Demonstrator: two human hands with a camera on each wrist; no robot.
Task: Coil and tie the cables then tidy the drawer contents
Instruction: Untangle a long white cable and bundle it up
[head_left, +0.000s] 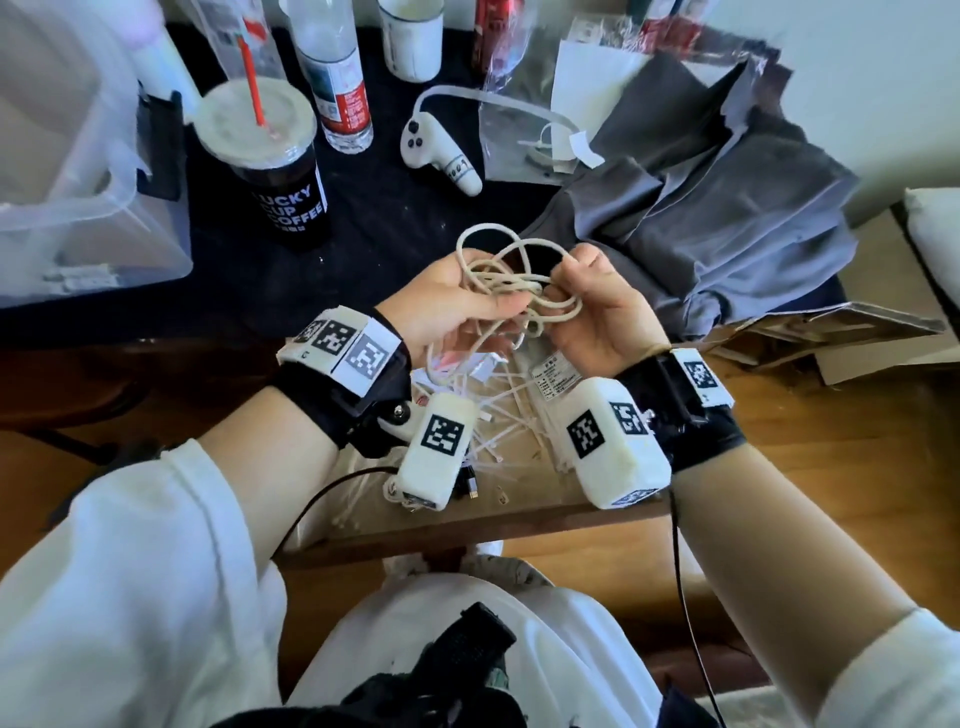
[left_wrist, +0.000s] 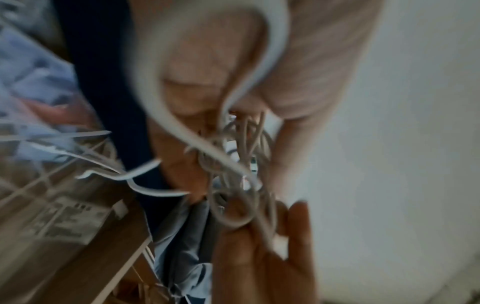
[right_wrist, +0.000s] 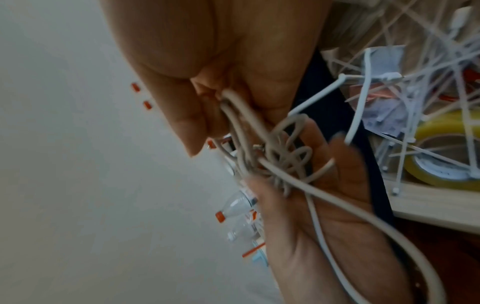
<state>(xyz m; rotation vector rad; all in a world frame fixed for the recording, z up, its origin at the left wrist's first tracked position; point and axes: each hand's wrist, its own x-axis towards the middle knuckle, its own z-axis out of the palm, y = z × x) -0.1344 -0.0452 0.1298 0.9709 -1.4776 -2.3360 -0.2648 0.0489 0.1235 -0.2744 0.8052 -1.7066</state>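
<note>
Head view puts me over the open drawer (head_left: 467, 525), both hands raised above it with the white cable (head_left: 511, 283) bunched between them. My left hand (head_left: 452, 306) has fingers curled round the bundle, thumb pressing strands down; my right hand (head_left: 597, 312) pinches a couple of loops at its fingertips. I judge this as the coiling step, not finished: the loops are uneven and cross each other, closer to a tangle than a coil. Next I need to even the loops into one ring, then pick a tie. The cable is thin, round, matte off-white and limp. Below lie stiff, flat white zip ties (right_wrist: 405, 86), crisscrossed, beside a glossy yellowish roll of tape (right_wrist: 446, 152) on the pale wood drawer floor.
</note>
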